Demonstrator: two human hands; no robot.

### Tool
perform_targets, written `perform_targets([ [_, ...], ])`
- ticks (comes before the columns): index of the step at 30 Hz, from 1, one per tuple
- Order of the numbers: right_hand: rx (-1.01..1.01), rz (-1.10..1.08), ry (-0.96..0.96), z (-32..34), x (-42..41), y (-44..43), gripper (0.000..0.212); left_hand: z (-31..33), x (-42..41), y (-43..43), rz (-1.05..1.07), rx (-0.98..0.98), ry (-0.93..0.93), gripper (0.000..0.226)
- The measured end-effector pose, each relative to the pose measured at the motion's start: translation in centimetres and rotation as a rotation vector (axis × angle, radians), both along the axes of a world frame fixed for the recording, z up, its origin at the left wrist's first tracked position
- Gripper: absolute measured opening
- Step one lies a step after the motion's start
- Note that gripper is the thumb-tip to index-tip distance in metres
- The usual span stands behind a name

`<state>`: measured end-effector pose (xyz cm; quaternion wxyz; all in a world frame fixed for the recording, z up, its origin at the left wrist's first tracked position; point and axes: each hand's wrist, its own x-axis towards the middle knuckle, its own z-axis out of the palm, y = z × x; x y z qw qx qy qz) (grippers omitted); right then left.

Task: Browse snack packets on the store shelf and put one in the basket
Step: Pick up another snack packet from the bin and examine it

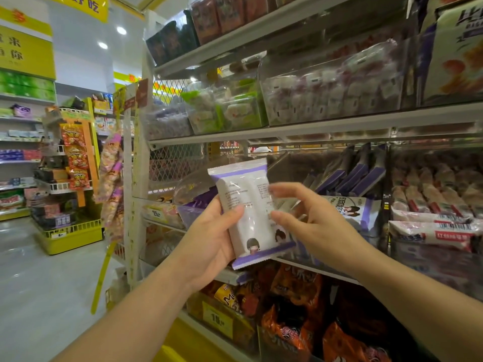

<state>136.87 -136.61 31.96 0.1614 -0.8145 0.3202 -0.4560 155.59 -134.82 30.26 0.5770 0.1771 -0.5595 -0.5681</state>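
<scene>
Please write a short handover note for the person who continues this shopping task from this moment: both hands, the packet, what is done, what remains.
Left hand: holds the white plastic snack packet with purple end bands upright, printed back to the camera, in front of the grey metal shelf.
Right hand: fingers spread at the packet's right edge; blur hides whether they touch it.
Done: one packet is off the shelf for reading.
Left: decide, then put it in the basket. No basket is in view.

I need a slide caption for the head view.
Left hand holds a white, purple-edged plastic snack packet before the store shelf; right hand at its edge.
</scene>
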Motion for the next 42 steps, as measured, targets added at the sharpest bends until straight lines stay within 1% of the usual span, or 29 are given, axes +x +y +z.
perform_targets([
  [1,0.030,0.003,-0.042,0.1,-0.1,-0.3,0.046,0.0,0.1,0.0,-0.021,-0.009,0.004,0.048],
  [3,0.160,0.111,-0.144,0.2,-0.2,-0.6,0.059,-0.1,0.2,0.0,-0.045,-0.036,0.004,0.048],
  [5,0.271,0.262,-0.181,0.3,-0.3,-0.5,0.062,-0.1,0.2,-0.1,-0.036,-0.064,-0.004,0.050],
  [7,0.261,0.322,-0.137,0.3,-0.3,-0.1,0.065,-0.2,0.3,-0.3,-0.012,-0.084,-0.008,0.053],
  [10,0.213,0.335,-0.080,0.4,-0.1,0.3,0.069,-0.4,0.6,-0.7,0.025,-0.085,-0.021,0.058],
  [16,0.282,0.404,-0.022,1.0,-0.1,0.5,0.071,-1.1,0.7,-1.0,-0.006,0.051,0.070,0.053],
  [17,0.309,0.414,-0.014,1.0,-0.2,0.4,0.075,-1.0,0.8,-1.1,0.004,0.068,0.094,0.054],
  [20,0.368,0.415,0.061,0.8,-0.3,0.5,0.095,-0.8,0.8,-1.3,0.076,0.118,0.122,0.057],
  [21,0.369,0.407,0.081,0.7,-0.3,0.6,0.097,-0.8,0.8,-1.3,0.101,0.133,0.121,0.059],
  [25,0.429,0.389,0.012,0.5,-0.5,0.0,0.085,-0.7,0.6,-1.0,0.149,0.178,0.114,0.066],
  [27,0.445,0.380,0.007,0.5,-0.7,-0.2,0.083,-0.7,0.5,-0.9,0.157,0.181,0.097,0.067],
  [29,0.423,0.366,0.021,0.5,-0.7,-0.1,0.082,-0.7,0.4,-0.8,0.169,0.172,0.052,0.061],
  [30,0.366,0.338,0.052,0.4,-0.6,0.1,0.080,-0.7,0.3,-0.7,0.177,0.154,-0.012,0.054],
  [32,0.175,0.247,0.165,0.1,-0.4,0.6,0.078,-0.6,0.0,-0.3,0.206,0.103,-0.181,0.042],
  [33,0.097,0.216,0.210,0.0,-0.3,0.7,0.078,-0.6,-0.2,-0.3,0.232,0.085,-0.234,0.039],
  [34,0.061,0.203,0.228,-0.1,-0.2,0.8,0.078,-0.6,-0.2,-0.2,0.257,0.074,-0.255,0.038],
  [39,0.128,0.223,0.117,-0.2,-0.2,0.6,0.082,-0.9,-0.4,-0.2,0.276,0.025,-0.299,0.044],
  [42,0.093,0.160,0.129,-0.3,0.3,0.5,0.083,-1.2,-0.8,-0.3,0.394,-0.029,-0.376,0.054],
])
